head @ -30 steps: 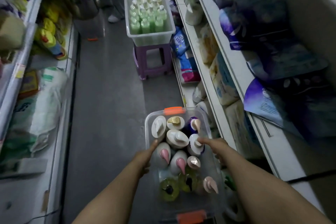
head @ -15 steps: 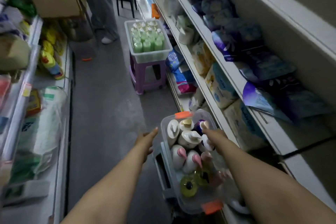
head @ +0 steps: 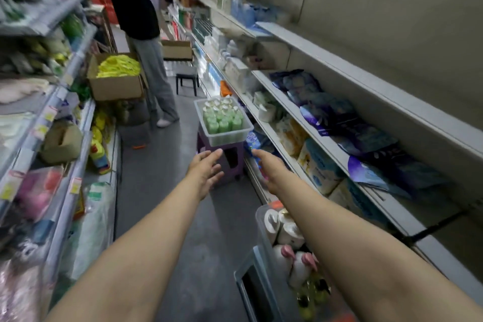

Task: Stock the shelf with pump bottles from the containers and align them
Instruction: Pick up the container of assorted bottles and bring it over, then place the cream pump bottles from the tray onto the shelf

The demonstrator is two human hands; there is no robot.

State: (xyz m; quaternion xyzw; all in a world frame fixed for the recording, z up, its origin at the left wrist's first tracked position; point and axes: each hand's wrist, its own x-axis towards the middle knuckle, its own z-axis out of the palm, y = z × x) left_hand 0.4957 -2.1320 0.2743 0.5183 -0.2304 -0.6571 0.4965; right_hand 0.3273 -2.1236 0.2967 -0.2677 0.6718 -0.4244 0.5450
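Green bottles: a clear tub [head: 224, 135] of green pump bottles [head: 222, 120] sits on a purple stool [head: 230, 162] in the aisle, ahead of both hands.
Near bin: a second clear bin [head: 262, 219] with white and pink-topped bottles [head: 286, 232] stands low at the right, partly under the right forearm.
Left hand [head: 206, 172]: fingers straight and loosely spread, holding nothing, reaching toward the stool.
Right hand [head: 266, 167]: stretched forward, nothing seen in it; its fingers are partly hidden, so how wide they are I cannot tell.
Shelf [head: 326, 144]: right side, already carrying purple packs [head: 347, 123] and boxed goods; where the bottles belong on it I cannot tell.
Risk, tub: it overhangs the stool top, so a one-sided pull could likely tip it and spill the bottles.
Risk, near bin: the right forearm passes just above its pump heads; a dropped elbow may knock them over.
Risk, view: the frame is blurred, so a reach could well be misjudged.
In the way: a person [head: 146, 34] stands in the aisle beyond the tub, beside a carton of yellow goods [head: 117, 78] and a dark stool [head: 187, 81]; the aisle is narrow.
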